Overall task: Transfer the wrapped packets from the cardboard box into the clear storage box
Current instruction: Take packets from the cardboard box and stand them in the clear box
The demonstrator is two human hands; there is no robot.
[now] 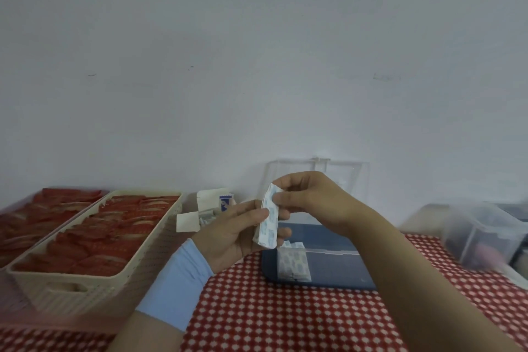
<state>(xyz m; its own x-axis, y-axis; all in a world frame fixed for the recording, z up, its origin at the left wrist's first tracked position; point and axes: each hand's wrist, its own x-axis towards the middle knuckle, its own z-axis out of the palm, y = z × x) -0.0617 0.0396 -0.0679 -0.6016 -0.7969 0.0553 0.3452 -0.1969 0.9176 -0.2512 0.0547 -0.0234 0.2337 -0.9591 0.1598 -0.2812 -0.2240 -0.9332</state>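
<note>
A stack of white-and-blue wrapped packets point(268, 223) stands upright above the table. My left hand point(234, 233) grips its lower part, and my right hand point(307, 198) pinches its top edge. The small white cardboard box point(208, 208) sits open behind my left hand, with more packets showing inside. The clear storage box point(323, 260) with a blue base lies under my hands, its clear lid point(351, 177) raised at the back. Several packets point(294, 264) lie in its left compartment.
A cream basket point(94, 274) of red sachets stands at the left, with a second tray of red sachets point(34, 214) beyond it. A clear lidded bin point(483, 233) sits at the right. The table carries a red-and-white checked cloth point(285, 317).
</note>
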